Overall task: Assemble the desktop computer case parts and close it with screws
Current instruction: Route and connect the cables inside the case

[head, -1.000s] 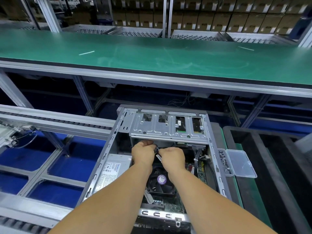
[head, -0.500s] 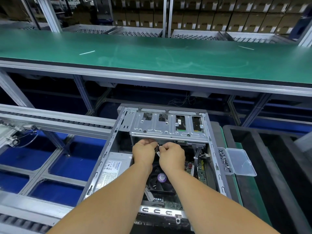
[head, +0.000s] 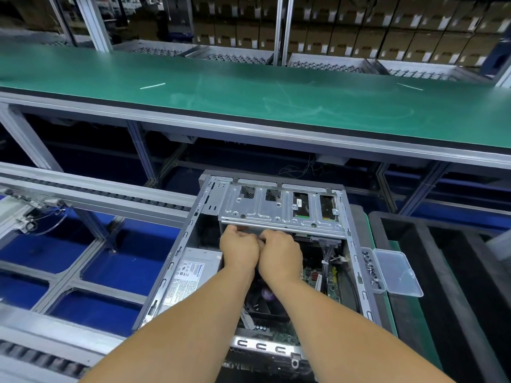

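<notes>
An open grey steel computer case (head: 356, 261) lies on its side at the near edge of the green-matted worktop (head: 381, 233), 2 hands working inside. The left hand (head: 239, 248) and right hand (head: 280, 254), knuckles touching and fingers curled, meet just under the silver perforated drive cage (head: 279, 214); what they pinch is hidden. Seating any connector squarely, without forcing, seems key. A clear plastic screw box (head: 394, 272) waits beside the case.

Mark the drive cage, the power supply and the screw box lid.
drive cage (head: 265, 210): head view, flat top plate.
power supply (head: 188, 275): head view, white rating label.
screw box lid (head: 398, 272): head view, middle of the open clear lid.
</notes>
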